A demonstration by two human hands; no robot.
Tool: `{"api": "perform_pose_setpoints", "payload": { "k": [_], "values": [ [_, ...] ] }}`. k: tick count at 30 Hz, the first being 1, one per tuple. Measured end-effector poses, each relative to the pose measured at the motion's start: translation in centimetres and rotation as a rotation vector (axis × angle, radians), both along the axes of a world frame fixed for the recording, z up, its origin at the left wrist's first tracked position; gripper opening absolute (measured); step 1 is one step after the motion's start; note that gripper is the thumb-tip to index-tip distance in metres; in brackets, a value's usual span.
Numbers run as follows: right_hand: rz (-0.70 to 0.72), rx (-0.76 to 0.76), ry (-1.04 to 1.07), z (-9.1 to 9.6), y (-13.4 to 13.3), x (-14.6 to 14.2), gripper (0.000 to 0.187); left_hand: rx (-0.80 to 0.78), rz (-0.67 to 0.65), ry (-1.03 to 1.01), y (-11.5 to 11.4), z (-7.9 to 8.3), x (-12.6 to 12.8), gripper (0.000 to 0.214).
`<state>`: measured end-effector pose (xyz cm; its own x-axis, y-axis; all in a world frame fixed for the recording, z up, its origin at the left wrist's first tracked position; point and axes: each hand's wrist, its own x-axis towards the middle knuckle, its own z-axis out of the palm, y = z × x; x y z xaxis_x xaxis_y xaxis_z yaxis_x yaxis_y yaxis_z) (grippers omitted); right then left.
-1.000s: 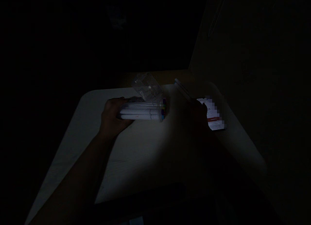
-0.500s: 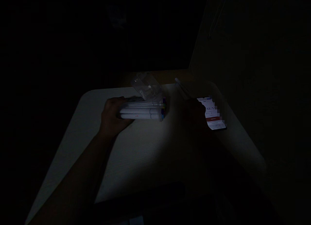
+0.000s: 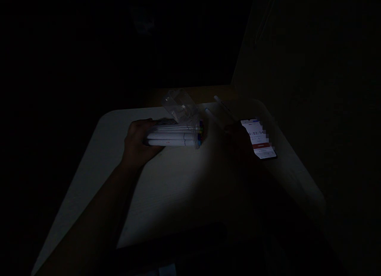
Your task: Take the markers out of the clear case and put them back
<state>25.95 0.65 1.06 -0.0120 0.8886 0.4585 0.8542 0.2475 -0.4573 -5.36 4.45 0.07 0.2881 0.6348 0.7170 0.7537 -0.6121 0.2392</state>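
Near the far edge of the table [image 3: 119,180], the left hand [image 3: 138,143] grips the end of a bunch of white markers [image 3: 172,136]; the right hand [image 3: 239,143] sits by a lit phone [image 3: 258,138], too dark to tell its grip

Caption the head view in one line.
Left hand grips white markers in a clear plastic case; right hand hovers by a phone.

Pale table [image 3: 166,196], rounded corner at far left, surface dimly lit. Bundle of white markers [image 3: 174,137] lies near middle, coloured ends pointing right. Clear plastic container [image 3: 180,107] rests tilted against bundle's far side. Thin white stick [image 3: 222,105] lies near far edge, right of container. Phone [image 3: 258,139] lies flat near right edge, screen lit, timer digits showing, part pixelated.
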Motion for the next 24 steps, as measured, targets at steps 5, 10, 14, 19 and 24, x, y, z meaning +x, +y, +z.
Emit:
{"api": "perform_pose_setpoints", "payload": {
  "k": [5, 10, 14, 19, 24],
  "values": [
    [-0.047, 0.017, 0.031, 0.4, -0.1, 0.0, 0.033, 0.008, 0.002, -0.021, 0.0, 0.0, 0.1, 0.058],
    [-0.098, 0.057, 0.062, 1.2, -0.4, 0.0, 0.026, 0.009, -0.005, -0.007, 0.0, -0.1, 0.0, 0.056],
    [-0.149, 0.092, 0.084, 2.0, -1.1, 0.4, 0.019, 0.014, -0.004, 0.005, 0.0, 0.0, -0.1, 0.055],
    [-0.164, 0.197, 0.141, 2.7, -1.6, 0.7, 0.022, 0.016, -0.012, -0.005, -0.1, 0.1, 0.0, 0.054],
    [-0.225, 0.354, 0.210, 3.3, -2.3, 0.3, 0.027, 0.043, -0.005, -0.015, -0.1, 0.1, 0.4, 0.056]
  ]
}}
